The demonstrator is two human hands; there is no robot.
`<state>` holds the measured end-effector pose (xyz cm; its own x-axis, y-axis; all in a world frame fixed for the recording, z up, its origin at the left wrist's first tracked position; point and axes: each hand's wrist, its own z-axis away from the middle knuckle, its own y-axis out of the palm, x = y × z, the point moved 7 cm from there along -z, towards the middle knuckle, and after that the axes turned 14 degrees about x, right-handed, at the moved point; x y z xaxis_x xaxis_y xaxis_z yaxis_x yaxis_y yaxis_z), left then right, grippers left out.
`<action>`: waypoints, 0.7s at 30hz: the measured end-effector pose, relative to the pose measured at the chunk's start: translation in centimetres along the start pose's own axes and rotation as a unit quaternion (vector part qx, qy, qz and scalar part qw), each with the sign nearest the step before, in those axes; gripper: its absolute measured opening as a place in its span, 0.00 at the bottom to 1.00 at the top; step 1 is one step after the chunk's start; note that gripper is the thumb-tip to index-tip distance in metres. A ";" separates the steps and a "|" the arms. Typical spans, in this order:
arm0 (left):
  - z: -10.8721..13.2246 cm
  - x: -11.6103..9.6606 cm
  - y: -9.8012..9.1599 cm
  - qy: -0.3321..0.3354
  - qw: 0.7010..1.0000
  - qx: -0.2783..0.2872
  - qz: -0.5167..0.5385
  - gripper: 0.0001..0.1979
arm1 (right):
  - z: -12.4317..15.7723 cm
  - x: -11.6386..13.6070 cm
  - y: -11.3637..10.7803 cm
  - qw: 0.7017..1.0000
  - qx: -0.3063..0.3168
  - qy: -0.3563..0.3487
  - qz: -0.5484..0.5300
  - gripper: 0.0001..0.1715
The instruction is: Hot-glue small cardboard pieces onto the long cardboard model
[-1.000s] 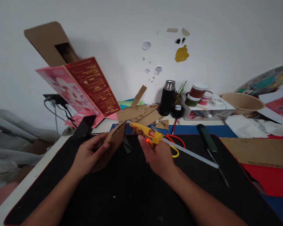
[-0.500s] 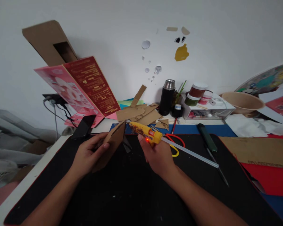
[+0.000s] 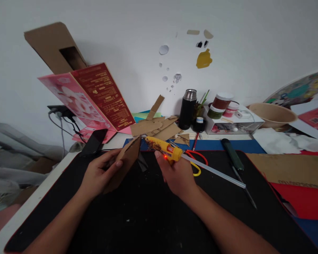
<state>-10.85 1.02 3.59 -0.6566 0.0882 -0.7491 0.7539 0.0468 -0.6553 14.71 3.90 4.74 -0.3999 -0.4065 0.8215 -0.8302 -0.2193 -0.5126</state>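
Centre frame, we seem to be gluing, left hand point(image 3: 98, 173) pinching cardboard point(image 3: 130, 158), right hand point(image 3: 178, 175) gripping the glue gun point(image 3: 161, 146) (next needs steady aim).

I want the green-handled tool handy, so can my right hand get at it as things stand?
Probably not without letting go first: your right hand is holding the glue gun. The green-handled tool lies largely uncovered, though the glue stick crosses its shaft in this view.
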 end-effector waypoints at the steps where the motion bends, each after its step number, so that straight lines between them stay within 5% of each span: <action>1: 0.0 0.0 0.0 0.000 1.000 -0.001 0.000 0.30 | 0.0 0.0 0.0 1.000 -0.002 -0.002 -0.003 0.22; 21: -0.1 -0.1 -0.1 0.006 1.000 -0.004 0.007 0.28 | 0.0 0.2 0.1 1.000 -0.007 -0.011 -0.018 0.27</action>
<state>-10.91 1.07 3.75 -0.6454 0.1001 -0.7572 0.7634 0.0540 -0.6436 14.54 3.79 4.82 -0.3614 -0.4186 0.8331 -0.8489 -0.2218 -0.4797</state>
